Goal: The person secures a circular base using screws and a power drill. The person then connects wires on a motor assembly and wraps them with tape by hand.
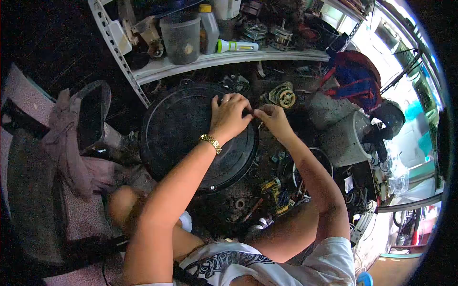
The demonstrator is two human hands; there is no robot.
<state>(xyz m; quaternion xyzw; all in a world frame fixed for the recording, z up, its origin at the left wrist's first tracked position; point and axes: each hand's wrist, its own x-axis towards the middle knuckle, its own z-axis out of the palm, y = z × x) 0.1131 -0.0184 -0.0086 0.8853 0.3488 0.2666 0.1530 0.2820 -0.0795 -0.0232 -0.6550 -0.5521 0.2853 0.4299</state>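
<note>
My left hand (230,116), with a gold watch (211,143) on its wrist, is over the far right part of a large round black lid-like disc (179,128). Its thumb and fingers are bent and closed together. Just to its right, past the rim of the disc, my right hand (273,121) makes a pinch, and the fingertips of both hands meet. Whatever is between them is too small and dark to make out. A metal part with a round yellowish centre (286,98) lies on the floor beyond my right hand.
A metal shelf (229,61) at the back bears a clear bucket (180,40), a bottle (208,31), a white-green flashlight (237,46) and machine parts. To the right are a grey bucket (341,140) and a red-blue bag (355,78). A yellow-black power tool (272,187) lies among floor clutter.
</note>
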